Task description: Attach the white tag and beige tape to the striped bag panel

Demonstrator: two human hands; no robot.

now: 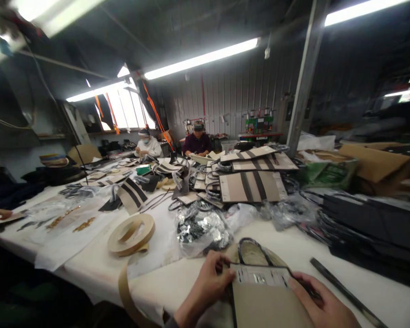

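At the desk's [177, 278] near edge, the left hand [212, 282] is curled shut, pinching the top left corner of a tan bag [266, 303]. The right hand [323, 304] grips its top right edge, thumb on top. A tape roll [131, 234] lies further left, near the edge, and a black strip [345, 291] lies just right of the bag.

I note the left hand [208, 280] gripping the bag [266, 305] at its top-left edge, the right hand [319, 304] clasping its right edge. A tape roll [131, 233] lies left, a black strip [345, 291] right, on the table [177, 278].
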